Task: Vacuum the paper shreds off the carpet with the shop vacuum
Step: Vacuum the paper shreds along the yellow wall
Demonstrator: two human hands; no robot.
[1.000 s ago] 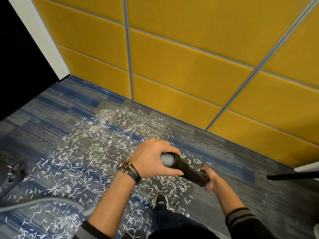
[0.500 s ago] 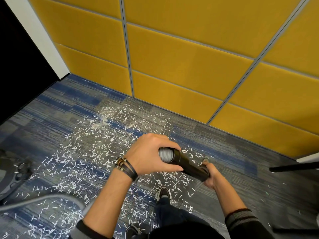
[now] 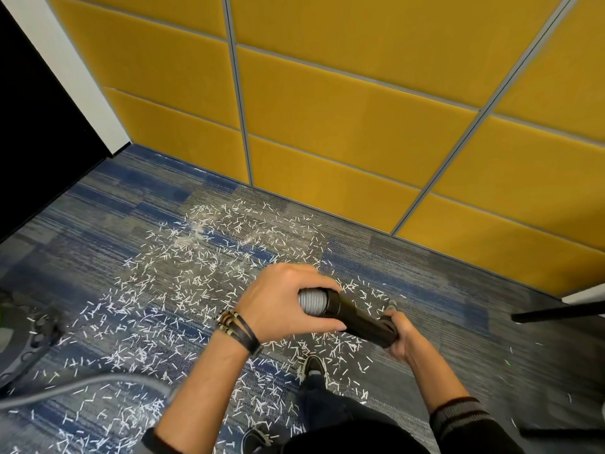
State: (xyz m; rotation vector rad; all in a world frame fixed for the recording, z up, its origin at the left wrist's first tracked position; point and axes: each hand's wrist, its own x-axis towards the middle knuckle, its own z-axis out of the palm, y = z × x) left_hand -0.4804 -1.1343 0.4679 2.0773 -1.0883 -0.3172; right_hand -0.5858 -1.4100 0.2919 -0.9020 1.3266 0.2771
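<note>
Nearest the camera, the person's dark trouser leg and a dark shoe [image 3: 312, 368] stood on the carpet [image 3: 98, 224], just below the black vacuum nozzle [image 3: 360, 317] that serves here as the landmark. The left hand [image 3: 281, 304], with dark bracelets [image 3: 237, 327] at its wrist, was clenched over the nozzle's upper end, its grip wrapped around the ribbed grey hose [image 3: 312, 301] where hose and nozzle join. The right hand [image 3: 401, 335] was closed around the nozzle's lower end, fingers curled under it. The nozzle sloped down toward the right, held above the floor; its mouth was hidden by the right hand.

Left of and below the nozzle, a blurred grey run of hose curved across the carpet toward the left edge. Further left lay a dark machine part [image 3: 23, 339], only partly in view.

The white paper shreds [image 3: 196, 273] were scattered thickly over the blue-grey carpet under, left of and beyond the nozzle, reaching almost to the wall. Right of the nozzle the carpet held few shreds, and a black bar [image 3: 556, 314] reached in from the right edge.

Beyond everything rose yellow padded wall panels [image 3: 343, 109] with grey seams.
</note>
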